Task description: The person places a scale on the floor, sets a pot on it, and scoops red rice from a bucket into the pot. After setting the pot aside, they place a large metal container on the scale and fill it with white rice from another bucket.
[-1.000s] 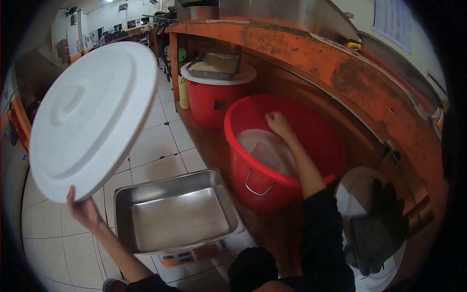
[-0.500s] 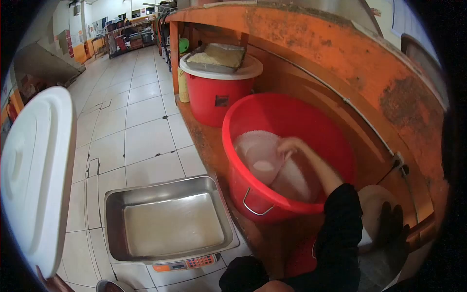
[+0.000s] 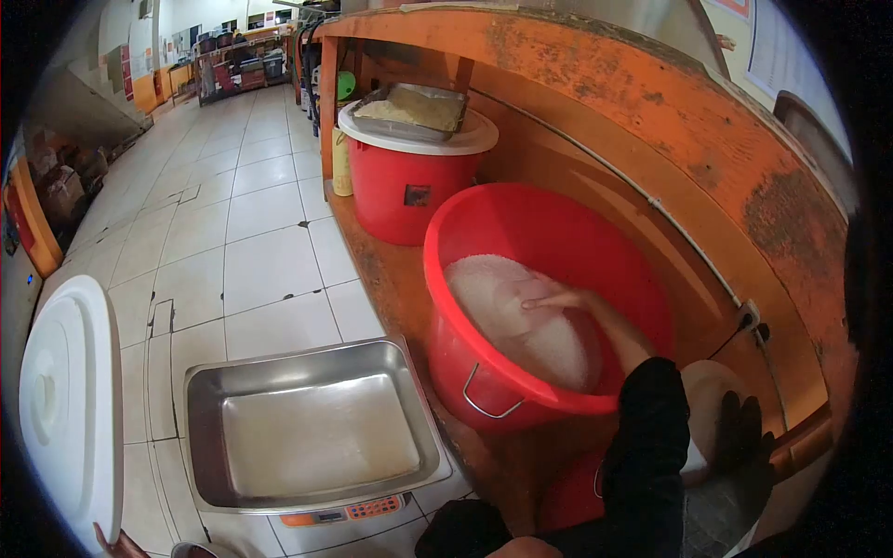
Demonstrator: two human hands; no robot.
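Note:
My right hand point(image 3: 563, 299) is inside a big red tub point(image 3: 549, 395), fingers closed on a translucent plastic scoop point(image 3: 521, 296) that is hard to tell from what lies around it. White grains point(image 3: 567, 349), like rice, surround the scoop and lie against the tub's near wall. At the lower left my left hand point(image 3: 116, 544), only partly in view, grips the bottom edge of a large white lid point(image 3: 70, 409), which stands nearly upright. Between the hands a rectangular steel pan point(image 3: 321, 432) rests on an orange scale point(image 3: 344, 511) with a keypad.
A second red tub point(image 3: 409, 191) with a white lid carries a tray of pale material point(image 3: 414, 110). An orange wooden counter point(image 3: 595, 74) overhangs both tubs. A cable and wall socket point(image 3: 747, 316) are at the right. Part of a metal pot point(image 3: 200, 551) shows at the bottom edge.
The scoop has gone lower into the grains, with my right hand moving slightly right and down. The white lid in my left hand has dropped lower.

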